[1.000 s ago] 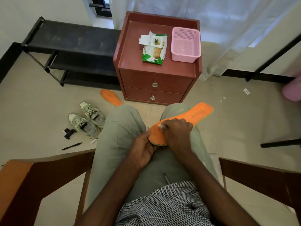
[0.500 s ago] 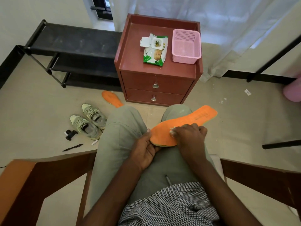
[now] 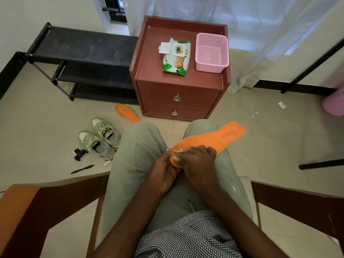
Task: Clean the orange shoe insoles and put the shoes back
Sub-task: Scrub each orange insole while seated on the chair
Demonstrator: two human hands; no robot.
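Here, both hands on the lap: left hand (image 3: 163, 172) gripping the orange insole's (image 3: 210, 140) near edge, right hand (image 3: 197, 161) pinching a wipe (image 3: 177, 152).

A red-brown nightstand (image 3: 178, 101) with two drawers stands against a white curtain (image 3: 260, 34). On its tabletop a pink mesh basket (image 3: 211, 53) sits just right of a green and white packet (image 3: 176, 58) whose lid flap is open. To the left stands a black shelf rack (image 3: 83, 58). On the floor (image 3: 37, 127) lie a black pen (image 3: 82, 169) and a small black object (image 3: 79, 154). Brown wooden chair arms (image 3: 46, 205) frame the bottom
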